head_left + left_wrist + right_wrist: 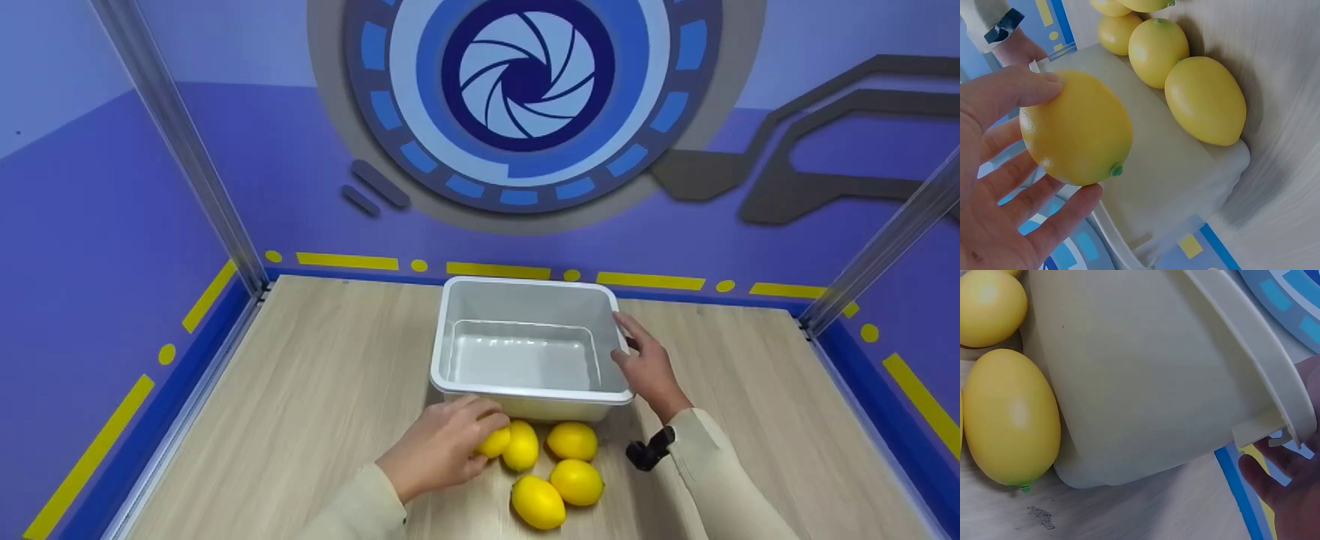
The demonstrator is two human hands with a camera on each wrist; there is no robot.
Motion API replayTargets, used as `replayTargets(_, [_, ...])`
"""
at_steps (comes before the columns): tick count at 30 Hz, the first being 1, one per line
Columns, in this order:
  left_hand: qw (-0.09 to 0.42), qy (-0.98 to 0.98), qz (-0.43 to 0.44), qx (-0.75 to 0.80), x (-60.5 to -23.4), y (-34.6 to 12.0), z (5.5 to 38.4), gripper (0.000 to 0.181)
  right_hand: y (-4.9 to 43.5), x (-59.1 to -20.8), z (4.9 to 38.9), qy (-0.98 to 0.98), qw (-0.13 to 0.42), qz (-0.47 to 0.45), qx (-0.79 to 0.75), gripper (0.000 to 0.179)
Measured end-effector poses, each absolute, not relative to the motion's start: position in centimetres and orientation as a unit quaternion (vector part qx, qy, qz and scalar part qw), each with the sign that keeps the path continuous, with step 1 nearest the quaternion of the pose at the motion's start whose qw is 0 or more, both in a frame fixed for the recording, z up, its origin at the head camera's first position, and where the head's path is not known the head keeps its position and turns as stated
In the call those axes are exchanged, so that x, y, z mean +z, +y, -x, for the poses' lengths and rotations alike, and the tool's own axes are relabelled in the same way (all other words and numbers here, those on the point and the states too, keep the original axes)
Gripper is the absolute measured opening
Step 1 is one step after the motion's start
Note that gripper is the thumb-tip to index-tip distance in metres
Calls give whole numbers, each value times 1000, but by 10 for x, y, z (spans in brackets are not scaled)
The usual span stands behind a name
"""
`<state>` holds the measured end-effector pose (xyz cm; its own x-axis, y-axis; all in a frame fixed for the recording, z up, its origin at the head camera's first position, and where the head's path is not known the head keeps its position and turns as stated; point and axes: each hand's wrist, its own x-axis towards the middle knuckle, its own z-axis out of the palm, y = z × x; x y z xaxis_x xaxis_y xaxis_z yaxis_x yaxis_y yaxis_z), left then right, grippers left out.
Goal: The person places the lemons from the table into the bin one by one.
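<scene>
My left hand (442,442) is by the front left corner of a pale grey plastic basin (529,394). It holds a yellow lemon (1075,129) with a green tip, thumb on one side and fingertips on the other. On the right, my right hand (652,371) grips the basin's side rim; in the right wrist view its fingers curl at the edge of the rim (1266,377). The basin has nothing in it. Several more lemons lie at its front, among them one (571,441) close to the wall and two nearer me, a lemon (576,482) touching another (538,502).
The basin stands on a light wood table (337,352), near its back edge. A blue and purple printed panel (285,172) rises behind, with side panels left and right. Metal posts (180,142) mark the corners. A black device (651,450) sits at the right wrist.
</scene>
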<state>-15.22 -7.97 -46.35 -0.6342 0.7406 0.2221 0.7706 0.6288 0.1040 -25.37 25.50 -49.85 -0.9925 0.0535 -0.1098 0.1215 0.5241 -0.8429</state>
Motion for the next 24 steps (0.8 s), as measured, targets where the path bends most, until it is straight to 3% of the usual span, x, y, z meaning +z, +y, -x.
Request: replayTargets(24, [73,-915,380,-115,-437,-83,171,41,253,-508,247,814,-4,-68,-577,61])
